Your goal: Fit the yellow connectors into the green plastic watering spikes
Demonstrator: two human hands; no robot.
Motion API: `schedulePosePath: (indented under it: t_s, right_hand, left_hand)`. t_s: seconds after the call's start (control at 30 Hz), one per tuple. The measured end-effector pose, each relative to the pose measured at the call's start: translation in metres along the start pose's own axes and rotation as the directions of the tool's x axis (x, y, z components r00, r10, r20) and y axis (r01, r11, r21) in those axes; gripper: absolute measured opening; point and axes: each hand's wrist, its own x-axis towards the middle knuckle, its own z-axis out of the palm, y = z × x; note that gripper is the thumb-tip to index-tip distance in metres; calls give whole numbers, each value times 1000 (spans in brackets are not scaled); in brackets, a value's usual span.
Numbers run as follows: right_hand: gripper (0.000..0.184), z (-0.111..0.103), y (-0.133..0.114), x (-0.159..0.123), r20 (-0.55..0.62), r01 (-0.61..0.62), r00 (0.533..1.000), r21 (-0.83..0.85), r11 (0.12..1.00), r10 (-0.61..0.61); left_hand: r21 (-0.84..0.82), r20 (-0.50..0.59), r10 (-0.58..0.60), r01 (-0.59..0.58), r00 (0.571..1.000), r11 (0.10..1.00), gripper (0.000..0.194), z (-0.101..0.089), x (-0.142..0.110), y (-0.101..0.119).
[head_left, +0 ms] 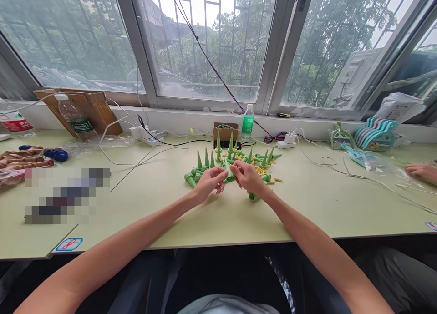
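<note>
Between my two hands is a hollow green plastic spike [230,174], its open end tilted toward me. My left hand [210,183] pinches it from the left with thumb and fingers. From the other side, my right hand [248,176] closes its thumb and bent finger at the spike; whether a small part is also in that pinch is hidden. Behind them several green cone spikes [206,157] stand point up and others lie loose. Small yellow pieces [261,171] are scattered among them. Another spike [253,196] lies below my right wrist.
A small cardboard box [226,129] and a green-labelled bottle [247,121] stand by the window. White cables [327,164] cross the table. Teal hangers [375,134] sit at right, near another person's hand [421,170]. Blue-ended wooden items [37,157] lie left.
</note>
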Motion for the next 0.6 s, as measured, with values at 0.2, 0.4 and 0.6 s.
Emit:
schedulePosePath:
  t_s: [0.2, 0.4, 0.6]
  right_hand:
    - [36, 0, -1, 0, 1, 9, 1000, 6, 1000, -9]
    - [35, 0, -3, 0, 4, 13, 1000, 6, 1000, -13]
    - [36, -1, -4, 0, 3, 18, 1000, -9, 1000, -18]
  left_hand:
    - [65, -40, 69, -67, 997, 996, 38, 0, -1, 1]
    - [121, -58, 158, -150, 986, 981, 35, -3, 0, -4]
    - [158, -87, 211, -195, 974, 968, 35, -2, 0, -5]
